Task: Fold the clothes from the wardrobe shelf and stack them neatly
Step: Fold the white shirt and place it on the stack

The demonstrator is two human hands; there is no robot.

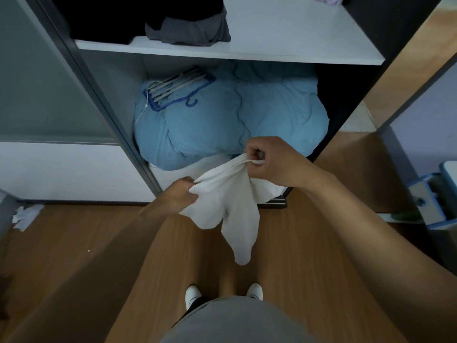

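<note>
A white garment (230,201) hangs in the air in front of the open wardrobe, bunched at the top with two loose ends drooping toward the floor. My left hand (179,194) grips its left edge. My right hand (269,160) is fisted around its upper hem, a little higher and further right. On the white wardrobe shelf (284,49) above lies a crumpled grey garment (190,30) beside a dark black pile (106,18).
A bulky light-blue duvet (230,120) fills the lower compartment, with a bundle of hangers (175,86) on top. The sliding door frame (103,102) stands at left. Scraps of white paper (24,216) lie on the wooden floor. A blue-and-white object (432,194) sits at right.
</note>
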